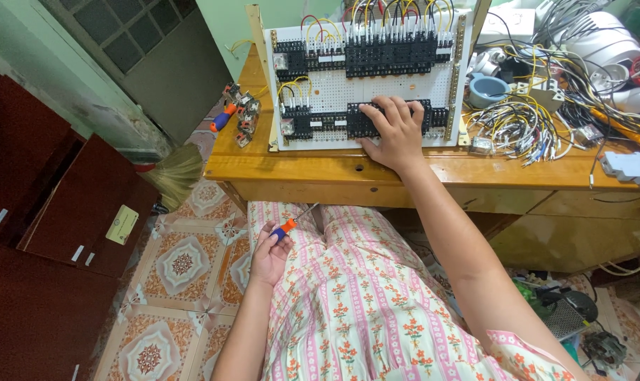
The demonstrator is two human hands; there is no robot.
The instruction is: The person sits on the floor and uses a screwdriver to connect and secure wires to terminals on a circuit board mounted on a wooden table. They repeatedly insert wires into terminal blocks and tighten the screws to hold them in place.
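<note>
A white perforated wiring panel (404, 85) stands tilted on the wooden desk (320, 173), with rows of black terminal blocks and red, yellow and white wires. My right hand (394, 130) rests on the lower row of black blocks (327, 123), fingers pressed against them. My left hand (269, 255) lies on my lap over floral pink fabric and holds a small screwdriver (291, 223) with an orange and blue handle, its shaft pointing up toward the desk.
A pile of loose yellow and white wires (517, 127) lies right of the panel, with a blue cup (486, 89), white housings and grey parts. Another orange-handled screwdriver (223, 118) lies at the desk's left end. Dark red cabinets (58, 212) stand left; tools lie on the tiled floor.
</note>
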